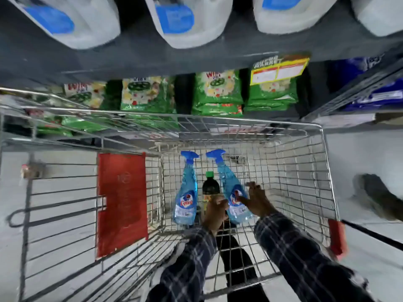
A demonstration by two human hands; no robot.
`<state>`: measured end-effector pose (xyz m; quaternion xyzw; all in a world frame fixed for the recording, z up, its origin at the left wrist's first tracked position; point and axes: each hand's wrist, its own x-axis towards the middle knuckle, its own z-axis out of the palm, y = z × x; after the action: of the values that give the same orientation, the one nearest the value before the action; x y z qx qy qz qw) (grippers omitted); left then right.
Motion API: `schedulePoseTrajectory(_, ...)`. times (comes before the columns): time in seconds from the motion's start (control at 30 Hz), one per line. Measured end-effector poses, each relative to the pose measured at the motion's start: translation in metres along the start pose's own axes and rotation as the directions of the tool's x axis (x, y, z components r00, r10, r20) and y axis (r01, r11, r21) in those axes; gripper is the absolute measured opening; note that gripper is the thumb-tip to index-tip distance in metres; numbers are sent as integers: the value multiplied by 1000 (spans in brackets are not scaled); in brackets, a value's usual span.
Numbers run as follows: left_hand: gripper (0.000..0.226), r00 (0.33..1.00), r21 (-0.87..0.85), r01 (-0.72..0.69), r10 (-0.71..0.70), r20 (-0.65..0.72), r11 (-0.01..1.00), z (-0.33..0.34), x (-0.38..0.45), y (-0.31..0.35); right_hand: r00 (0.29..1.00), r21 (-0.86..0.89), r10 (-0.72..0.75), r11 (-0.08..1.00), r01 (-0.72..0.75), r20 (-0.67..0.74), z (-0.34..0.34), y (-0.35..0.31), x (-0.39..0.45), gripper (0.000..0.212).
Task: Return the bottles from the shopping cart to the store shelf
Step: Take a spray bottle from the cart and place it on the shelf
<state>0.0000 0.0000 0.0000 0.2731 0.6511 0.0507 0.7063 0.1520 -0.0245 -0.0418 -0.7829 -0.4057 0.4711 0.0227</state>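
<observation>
Three bottles lie in the wire shopping cart [309, 162]: a blue spray bottle [186, 192] on the left, a dark bottle with a green cap [210, 185] in the middle, and a second blue spray bottle [231, 188] on the right. My left hand [214, 212] is curled around the lower part of the dark bottle. My right hand [256, 199] hovers over the right spray bottle's label, fingers spread and just touching it. The store shelf [139, 59] runs across the top of the view, beyond the cart.
Large white jugs with blue labels [185, 20] stand on the upper shelf. Green packets [218, 92] fill the shelf below, with a yellow price tag [279, 70]. A red child-seat flap [122, 201] sits left in the cart. White floor lies to the right.
</observation>
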Motion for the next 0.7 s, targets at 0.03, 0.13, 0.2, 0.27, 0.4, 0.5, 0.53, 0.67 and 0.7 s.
schedulePoseTrajectory(0.03,21,1000,18,-1,1,6,1000,3,6,-3,1000,23,-18,1000,17,24,2,1,5,59)
schedulePoseTrajectory(0.13,21,999,200,-37,37,4,979,14,15,-4,998,56,-7,998,3,66,4,4,13,54)
schedulePoseTrajectory(0.2,27,997,262,-64,71,-16,963,23,18,-6,996,75,4,997,-10,88,4,7,17,49)
schedulePoseTrajectory(0.27,31,998,319,-30,43,-34,947,28,20,-8,993,99,3,995,-15,119,0,7,19,44)
schedulePoseTrajectory(0.4,24,997,321,42,-21,-69,946,29,30,-12,989,116,48,991,-65,139,-5,15,17,36)
schedulePoseTrajectory(0.5,38,996,311,62,-37,-85,949,30,41,-19,987,151,90,982,-110,136,-5,24,15,37)
schedulePoseTrajectory(0.53,36,997,327,61,-40,-71,943,31,41,-19,985,156,101,980,-122,138,-6,27,14,40)
schedulePoseTrajectory(0.67,19,1000,367,-21,26,-10,930,31,39,-22,987,157,75,983,-98,145,-14,32,9,44)
schedulePoseTrajectory(0.7,18,1000,354,-29,29,5,935,29,37,-20,987,163,64,983,-88,146,-16,32,6,44)
